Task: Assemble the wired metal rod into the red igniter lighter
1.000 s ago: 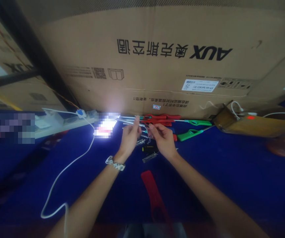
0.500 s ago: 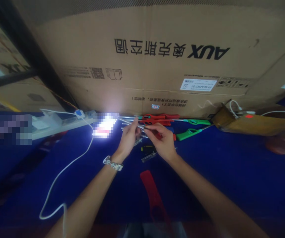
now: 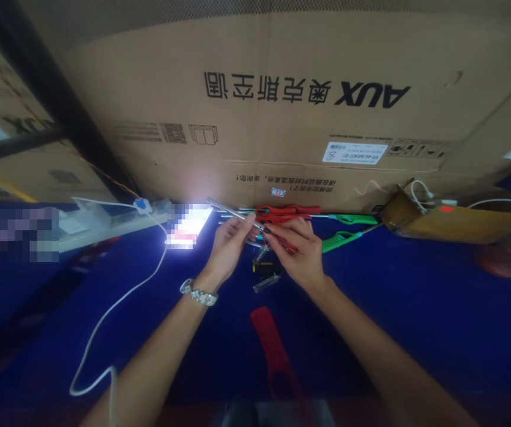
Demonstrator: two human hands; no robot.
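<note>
My left hand (image 3: pixel 229 246) is closed around a thin metal lighter tube (image 3: pixel 240 214), which points up and to the left. At the tube's dark lower end, the fingers of my right hand (image 3: pixel 300 249) pinch it. A red piece (image 3: pixel 287 244) shows in the right palm; whether it joins the tube is hidden. Behind my hands lie red long-neck lighters (image 3: pixel 282 212) and green ones (image 3: pixel 339 240). Below them are a yellow-and-black piece (image 3: pixel 262 267) and a clear slim part (image 3: pixel 267 283). Nearer me lies a red handle shell (image 3: pixel 271 341).
A large cardboard box (image 3: pixel 259 47) stands upright behind the blue tabletop (image 3: pixel 184 356). To the left are a glowing, blurred-out screen (image 3: pixel 188 225), a white power strip (image 3: pixel 117 222) and a white cable (image 3: pixel 104 320). A brown tape-wrapped box (image 3: pixel 460 222) sits at right.
The metal tube has tilted more steeply, its tip higher. My right hand has shifted slightly right and down, and the red piece now shows in its palm.
</note>
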